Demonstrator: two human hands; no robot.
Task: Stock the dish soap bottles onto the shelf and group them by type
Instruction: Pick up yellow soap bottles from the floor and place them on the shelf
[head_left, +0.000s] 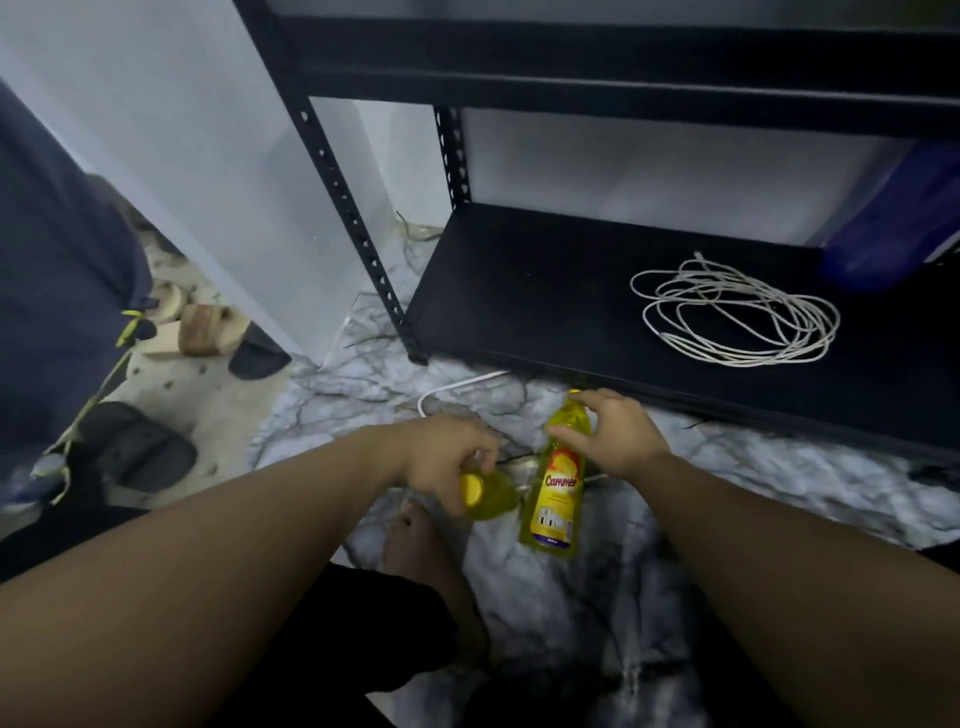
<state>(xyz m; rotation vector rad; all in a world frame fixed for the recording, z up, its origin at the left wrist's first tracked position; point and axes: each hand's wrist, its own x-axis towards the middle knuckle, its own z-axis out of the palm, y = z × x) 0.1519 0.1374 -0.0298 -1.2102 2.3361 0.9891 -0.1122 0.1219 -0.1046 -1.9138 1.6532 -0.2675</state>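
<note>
We grip a yellow dish soap bottle (555, 496) with our right hand (613, 434), fingers curled round its neck, held upright above the marble floor (571, 613). At nine o'clock of it, our left hand (447, 457) holds a second yellow bottle (485, 493), cap toward us. At twelve o'clock, the black shelf (545, 296) carries a coiled white cord (737, 312).

Both forearms bare, no sleeves showing, nothing on the wrists. Left hand (447, 460) & right hand (615, 434): no gloves, no rings visible, fingers (563, 430) bare. Lower down, dark black fabric over the lap, prob. shorts or trousers. One bare foot (415, 540) pokes out, no sock, no shoe.
</note>
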